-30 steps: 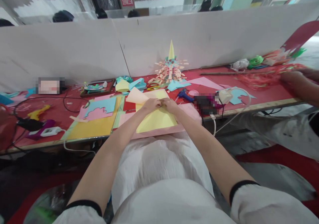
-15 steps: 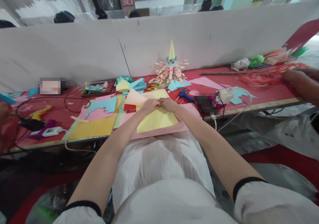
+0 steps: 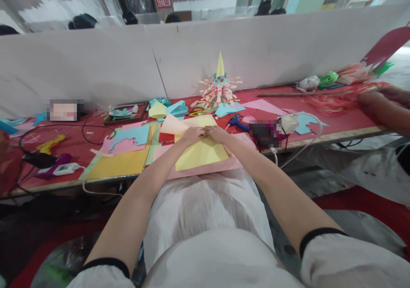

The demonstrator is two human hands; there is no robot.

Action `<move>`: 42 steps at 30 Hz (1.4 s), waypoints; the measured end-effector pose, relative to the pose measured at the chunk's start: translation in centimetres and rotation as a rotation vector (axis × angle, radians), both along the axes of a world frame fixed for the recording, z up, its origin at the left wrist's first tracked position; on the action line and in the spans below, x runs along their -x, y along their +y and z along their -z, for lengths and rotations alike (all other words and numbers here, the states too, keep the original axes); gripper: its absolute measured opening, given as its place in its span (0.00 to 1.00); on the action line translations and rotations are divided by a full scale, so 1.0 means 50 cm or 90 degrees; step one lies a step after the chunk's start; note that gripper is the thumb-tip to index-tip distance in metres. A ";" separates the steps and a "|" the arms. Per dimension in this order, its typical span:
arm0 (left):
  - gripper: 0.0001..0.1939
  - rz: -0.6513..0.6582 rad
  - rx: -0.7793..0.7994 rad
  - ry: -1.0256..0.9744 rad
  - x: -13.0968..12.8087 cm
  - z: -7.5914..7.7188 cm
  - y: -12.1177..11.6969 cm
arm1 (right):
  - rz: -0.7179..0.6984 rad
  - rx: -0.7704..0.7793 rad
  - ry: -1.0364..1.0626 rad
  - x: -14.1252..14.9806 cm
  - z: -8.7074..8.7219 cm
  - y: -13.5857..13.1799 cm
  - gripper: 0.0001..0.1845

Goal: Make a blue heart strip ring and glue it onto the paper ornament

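Observation:
My left hand [image 3: 194, 133] and my right hand [image 3: 215, 134] meet over a sheet of yellow paper [image 3: 205, 153]. Fingers on both are curled in, the tips close together and touching the sheet. Whatever they pinch between them is too small or hidden to name. Beneath the yellow paper lies a larger pink sheet [image 3: 192, 173] at the table's front edge. A curled cream sheet [image 3: 173, 125] rises just beyond my left hand. Past my hands stands a paper tree-like craft [image 3: 220, 87] with a pointed yellow cone on top.
Left lie a gold sheet [image 3: 118, 165], a blue cut-out [image 3: 133, 136] and a yellow glue gun [image 3: 51, 144] with cables. A blue glue gun [image 3: 238, 123] is on the right. Yellow-handled scissors [image 3: 196, 112] lie behind. A co-worker's hand [image 3: 381, 104] touches red netting [image 3: 339, 102].
My hands stay in nearly the same spot on the yellow paper. The co-worker's hand at the right has shifted slightly leftward over the red netting.

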State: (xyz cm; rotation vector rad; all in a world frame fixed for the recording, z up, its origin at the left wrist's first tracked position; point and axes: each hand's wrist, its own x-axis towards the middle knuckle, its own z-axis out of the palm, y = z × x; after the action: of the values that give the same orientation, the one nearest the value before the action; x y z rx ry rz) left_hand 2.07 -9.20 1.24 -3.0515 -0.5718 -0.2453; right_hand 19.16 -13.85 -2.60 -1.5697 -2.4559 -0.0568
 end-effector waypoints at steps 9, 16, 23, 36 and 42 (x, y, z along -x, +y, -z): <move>0.08 -0.013 -0.007 0.007 -0.001 -0.006 -0.007 | -0.001 0.013 -0.036 0.005 -0.024 -0.022 0.21; 0.08 -0.017 -0.007 0.021 0.000 -0.014 -0.012 | 0.001 0.004 -0.035 0.002 -0.016 -0.014 0.22; 0.08 -0.015 -0.024 0.019 0.002 -0.010 -0.011 | -0.003 -0.024 -0.032 -0.006 0.010 0.006 0.21; 0.07 0.003 -0.030 0.001 0.001 -0.006 -0.010 | -0.002 -0.014 -0.043 -0.003 0.000 -0.003 0.21; 0.07 0.007 -0.027 -0.010 0.002 -0.003 -0.008 | 0.021 -0.001 -0.010 0.000 0.007 0.008 0.20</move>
State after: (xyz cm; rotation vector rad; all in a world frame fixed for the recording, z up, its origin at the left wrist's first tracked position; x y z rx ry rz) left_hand 1.98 -9.62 1.40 -3.0155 -0.5427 -0.2777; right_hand 19.14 -13.47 -2.96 -1.6155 -2.4407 -0.0761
